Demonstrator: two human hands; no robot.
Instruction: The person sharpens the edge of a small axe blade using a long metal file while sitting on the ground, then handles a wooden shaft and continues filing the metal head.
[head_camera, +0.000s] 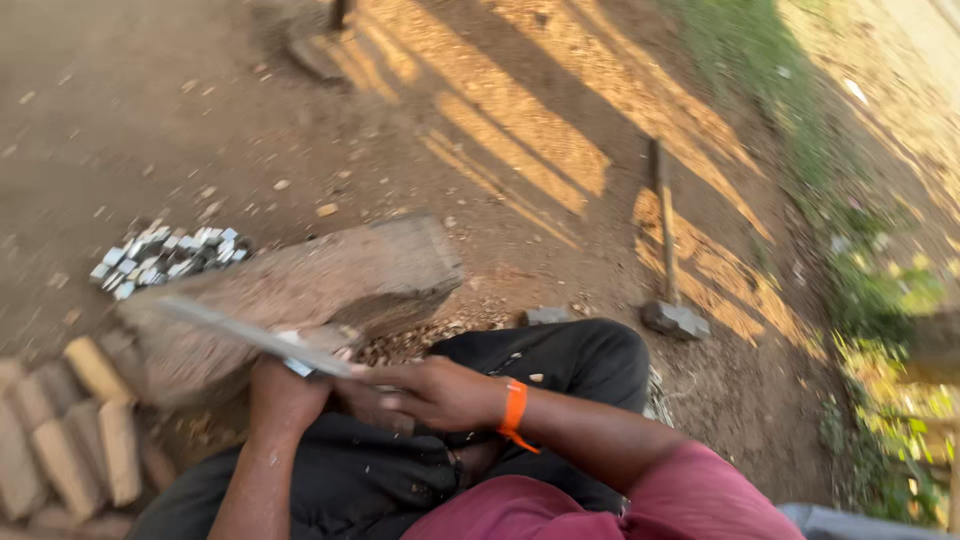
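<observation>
Bare dirt ground (150, 100); right hand (440, 392) grips blade (250, 335) above left hand (285, 390).

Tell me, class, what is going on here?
A person sits on bare ground with both hands working in the lap. The right hand, with an orange wristband, grips a long flat blade, blurred as if moving. The left hand holds something small under it; what it is cannot be told. A large rough block lies just ahead, with shaped pieces stacked to the left, small shiny bits beyond, and a sledgehammer lying to the right.
</observation>
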